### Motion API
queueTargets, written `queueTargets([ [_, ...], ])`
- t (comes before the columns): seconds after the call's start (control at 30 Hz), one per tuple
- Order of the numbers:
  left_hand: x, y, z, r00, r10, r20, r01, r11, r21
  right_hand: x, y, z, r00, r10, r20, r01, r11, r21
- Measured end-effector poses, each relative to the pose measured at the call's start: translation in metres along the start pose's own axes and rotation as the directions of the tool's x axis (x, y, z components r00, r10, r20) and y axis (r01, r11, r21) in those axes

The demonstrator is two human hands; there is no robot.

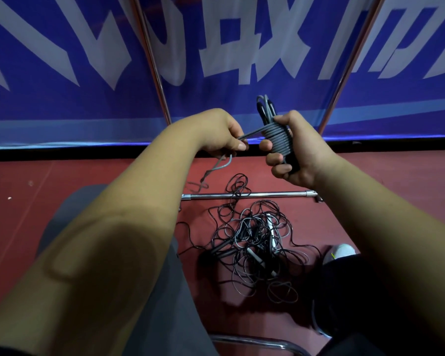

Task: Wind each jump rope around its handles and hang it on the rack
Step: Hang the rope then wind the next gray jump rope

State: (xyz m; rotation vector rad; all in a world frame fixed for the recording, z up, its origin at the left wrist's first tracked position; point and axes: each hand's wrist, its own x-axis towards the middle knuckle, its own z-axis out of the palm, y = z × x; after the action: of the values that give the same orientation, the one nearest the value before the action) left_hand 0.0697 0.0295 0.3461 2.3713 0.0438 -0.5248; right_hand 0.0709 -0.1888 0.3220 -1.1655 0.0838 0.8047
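Observation:
My right hand (297, 155) grips the two black handles of a grey jump rope (278, 140), held upright side by side, with several turns of cord wound tightly around them. My left hand (220, 133) pinches the free length of that cord just left of the coil; its loose end loops down below the hand toward the floor. A tangled pile of black and grey jump ropes (254, 242) lies on the red floor below my hands. The rack's metal uprights (154, 65) rise on either side, with its bottom crossbar (247, 195) near the floor.
A blue banner (62, 104) with large white characters hangs behind the rack. My grey-trousered leg (149, 291) fills the lower middle. A white shoe (341, 251) and a dark leg are at lower right. A chrome tube (262, 343) curves along the bottom edge.

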Motion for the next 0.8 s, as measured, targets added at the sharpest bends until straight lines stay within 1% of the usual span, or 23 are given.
queueTargets([
  [0.13, 0.002, -0.001, 0.003, 0.999, -0.018, -0.028, 0.019, 0.998, 0.056, -0.002, 0.003, 0.004, 1.0, 0.019, 0.026, -0.018, 0.999, -0.042],
  [0.23, 0.002, -0.003, 0.002, 0.999, -0.032, -0.031, 0.032, 0.999, -0.006, -0.004, 0.001, 0.001, 0.996, 0.043, 0.077, -0.038, 0.997, -0.061],
  [0.3, -0.001, -0.003, 0.001, 0.999, 0.004, -0.037, -0.006, 0.998, -0.058, -0.007, 0.0, -0.001, 0.981, 0.099, 0.167, -0.083, 0.991, -0.101],
  [0.4, -0.006, 0.001, -0.001, 0.996, 0.087, -0.025, -0.09, 0.982, -0.164, -0.012, 0.0, -0.004, 0.922, 0.215, 0.321, -0.149, 0.965, -0.216],
  [0.5, -0.011, 0.006, -0.002, 0.985, 0.166, 0.056, -0.155, 0.975, -0.161, -0.015, 0.005, -0.006, 0.843, 0.34, 0.417, -0.218, 0.924, -0.313],
  [0.57, -0.013, 0.009, -0.002, 0.979, 0.185, 0.089, -0.167, 0.969, -0.181, -0.015, 0.009, -0.007, 0.816, 0.384, 0.433, -0.242, 0.906, -0.347],
  [0.63, -0.012, 0.01, -0.001, 0.977, 0.199, 0.081, -0.182, 0.966, -0.182, -0.015, 0.01, -0.006, 0.805, 0.405, 0.434, -0.263, 0.899, -0.351],
  [0.73, -0.015, 0.014, -0.003, 0.976, 0.216, 0.031, -0.207, 0.961, -0.183, -0.014, 0.01, -0.007, 0.813, 0.423, 0.4, -0.273, 0.884, -0.38],
  [0.8, -0.018, 0.018, -0.006, 0.974, 0.226, 0.0, -0.223, 0.963, -0.153, -0.013, 0.01, -0.007, 0.827, 0.43, 0.364, -0.28, 0.874, -0.396],
])
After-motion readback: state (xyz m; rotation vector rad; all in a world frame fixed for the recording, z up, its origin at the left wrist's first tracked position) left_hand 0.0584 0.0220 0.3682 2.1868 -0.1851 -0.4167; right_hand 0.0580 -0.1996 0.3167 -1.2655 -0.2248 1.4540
